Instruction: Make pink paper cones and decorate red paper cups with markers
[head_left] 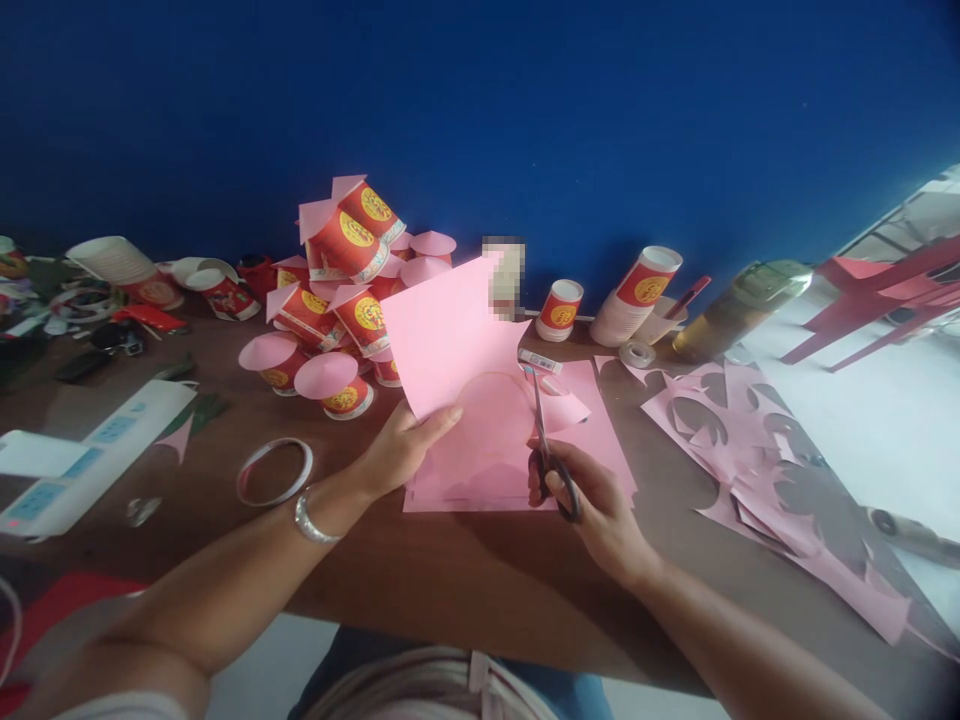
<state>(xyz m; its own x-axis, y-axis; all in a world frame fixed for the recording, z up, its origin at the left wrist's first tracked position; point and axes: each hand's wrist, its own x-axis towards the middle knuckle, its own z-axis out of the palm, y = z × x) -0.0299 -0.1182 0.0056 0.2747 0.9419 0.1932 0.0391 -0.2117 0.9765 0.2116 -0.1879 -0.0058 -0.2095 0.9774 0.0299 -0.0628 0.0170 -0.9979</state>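
Observation:
My left hand (pixel 405 445) grips the lower left edge of a pink paper sheet (pixel 450 330), thumb on top, and holds it tilted up. A circle outline shows on the sheet's lower part. In my right hand (pixel 592 500) is a pair of scissors (pixel 551 465) with dark handles, fingers in the loops. Their blades point up along the sheet's right edge; I cannot tell whether they touch the paper. Below lies a stack of pink paper (pixel 600 440) on the brown table (pixel 420 590).
Red paper cups (pixel 349 400) with pink cone tops are piled at the back left. Cut pink scraps (pixel 750 450) lie right. A tape roll (pixel 275 472), power strip (pixel 97 455), stacked cups (pixel 637 295) and a bottle (pixel 742 305) stand or lie around.

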